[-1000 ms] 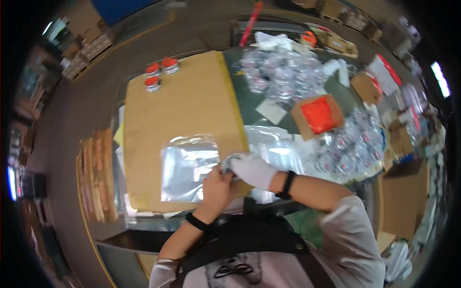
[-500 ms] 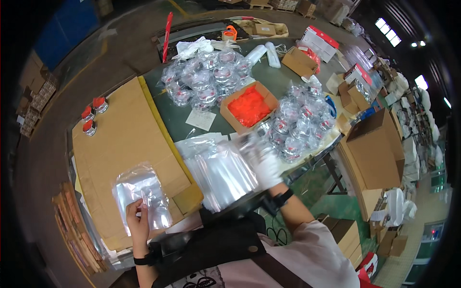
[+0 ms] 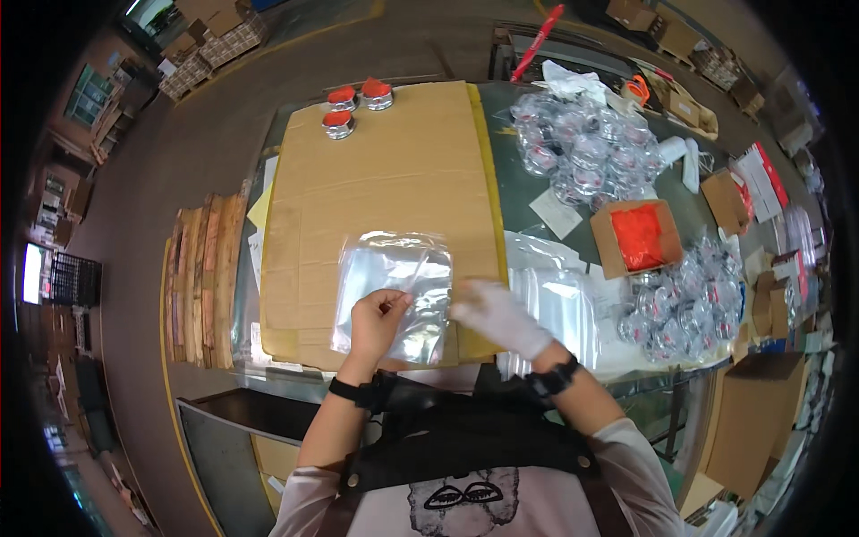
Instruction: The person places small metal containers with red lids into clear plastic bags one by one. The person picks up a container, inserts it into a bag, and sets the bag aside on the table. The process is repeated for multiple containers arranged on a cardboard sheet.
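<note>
A clear plastic bag (image 3: 420, 333) lies flat on the brown cardboard sheet (image 3: 385, 192) in front of me. My bare left hand (image 3: 376, 324) rests over its middle, thumb and fingertips pinched together on the film. Close to the bag's right edge is my right hand (image 3: 503, 315), in a white glove and blurred by motion; whether its fingers hold anything does not show. Beyond that hand, a stack of clear plastic bags (image 3: 559, 304) lies on the table, partly behind the glove and wrist.
Three short silver tins with red tops (image 3: 338, 124) stand at the cardboard's far left corner. To the right are heaps of plastic-wrapped tins (image 3: 586, 152) and a small carton of red pieces (image 3: 611, 255). Wooden boards (image 3: 208, 277) stand left of the table.
My right hand has moved left from the bag stack to beside the bag on the cardboard. The view has turned left. My left hand stays pinched at the bag.
</note>
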A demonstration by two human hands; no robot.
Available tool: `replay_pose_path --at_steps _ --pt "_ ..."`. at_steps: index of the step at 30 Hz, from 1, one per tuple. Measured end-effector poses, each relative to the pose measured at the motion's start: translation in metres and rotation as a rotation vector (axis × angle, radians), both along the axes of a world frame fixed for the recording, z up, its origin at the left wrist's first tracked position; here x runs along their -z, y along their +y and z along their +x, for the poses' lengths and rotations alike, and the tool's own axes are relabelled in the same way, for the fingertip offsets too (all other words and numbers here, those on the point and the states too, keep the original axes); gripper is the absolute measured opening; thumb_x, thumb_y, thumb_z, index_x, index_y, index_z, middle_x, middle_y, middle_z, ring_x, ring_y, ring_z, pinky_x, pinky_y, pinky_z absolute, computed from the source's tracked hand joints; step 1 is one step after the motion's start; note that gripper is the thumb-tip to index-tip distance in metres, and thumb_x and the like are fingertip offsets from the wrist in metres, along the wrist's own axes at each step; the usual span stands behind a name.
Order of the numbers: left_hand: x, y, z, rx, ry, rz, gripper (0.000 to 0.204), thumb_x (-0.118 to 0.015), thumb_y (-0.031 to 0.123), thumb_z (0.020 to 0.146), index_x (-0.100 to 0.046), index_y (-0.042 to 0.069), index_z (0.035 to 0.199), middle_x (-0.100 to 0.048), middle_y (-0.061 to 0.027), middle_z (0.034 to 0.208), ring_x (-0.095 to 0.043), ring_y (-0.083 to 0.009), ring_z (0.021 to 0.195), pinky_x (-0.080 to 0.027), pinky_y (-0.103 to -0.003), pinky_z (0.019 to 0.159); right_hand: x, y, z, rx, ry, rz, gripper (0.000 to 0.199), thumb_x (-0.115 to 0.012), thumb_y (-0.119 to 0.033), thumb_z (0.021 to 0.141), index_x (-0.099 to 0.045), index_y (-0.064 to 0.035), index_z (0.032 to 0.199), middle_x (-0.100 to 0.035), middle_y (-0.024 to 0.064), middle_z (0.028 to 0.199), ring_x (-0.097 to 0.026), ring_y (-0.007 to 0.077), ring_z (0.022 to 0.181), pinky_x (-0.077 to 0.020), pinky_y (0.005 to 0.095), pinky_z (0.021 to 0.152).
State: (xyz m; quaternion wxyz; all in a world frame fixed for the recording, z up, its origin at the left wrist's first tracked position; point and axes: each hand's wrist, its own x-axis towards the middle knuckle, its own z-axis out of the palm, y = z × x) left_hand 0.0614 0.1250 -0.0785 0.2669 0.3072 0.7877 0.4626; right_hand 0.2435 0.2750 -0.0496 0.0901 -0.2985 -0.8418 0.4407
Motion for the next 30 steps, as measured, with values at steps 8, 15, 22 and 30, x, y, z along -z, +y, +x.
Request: replay_pose_path --at_steps 8,15,22,30 --pt "-0.053 -0.021 -0.019 -0.022 -0.249 0.176 0.024 -0.07 0.015 0.09 -0.066 0.001 0.109 -0.063 -0.0013 0.1 -0.056 -0.007 0.083 -0.045 -0.021 0.068 -0.011 -0.017 -0.131 -0.251 0.217 -0.363 0.044 -0.068 -0.042 0.086 -0.068 0.0014 0.09 -0.063 0.0135 0.072 -0.059 0.018 0.067 -0.0481 0.033 0.065" --pt "-0.089 -0.091 -0.12 -0.779 -0.322 0.474 0.021 -0.059 0.014 0.096 -0.067 0.002 0.112 -0.054 0.0053 0.078 -0.046 -0.004 0.067 -0.038 -0.02 0.062 -0.002 0.091 -0.324 -0.173 0.316 0.294 0.031 -0.058 -0.029 0.091 -0.065 0.0004 0.083 -0.065 0.0213 0.074 -0.064 0.0398 0.07 -0.051 0.0458 0.063" --pt "-0.119 -0.073 -0.133 -0.489 0.451 -0.096 0.023 -0.053 0.001 0.08 -0.064 -0.005 0.099 -0.051 -0.0135 0.086 -0.052 -0.0253 0.081 -0.043 -0.033 0.075 0.037 0.156 -0.467 -0.219 -0.253 0.746 0.022 -0.052 -0.016 0.087 -0.07 -0.0064 0.094 -0.07 0.0205 0.095 -0.069 0.0364 0.086 -0.0553 0.0482 0.072" --pt "-0.009 -0.004 -0.074 0.01 -0.047 0.088 0.023 -0.055 0.012 0.091 -0.063 -0.003 0.107 -0.064 -0.0245 0.101 -0.062 -0.0421 0.094 -0.05 -0.045 0.082 -0.072 0.088 -0.253 -0.183 0.135 -0.586 0.028 -0.058 -0.009 0.088 -0.055 0.0013 0.114 -0.067 0.0096 0.094 -0.067 0.0167 0.072 -0.0524 0.0289 0.057"
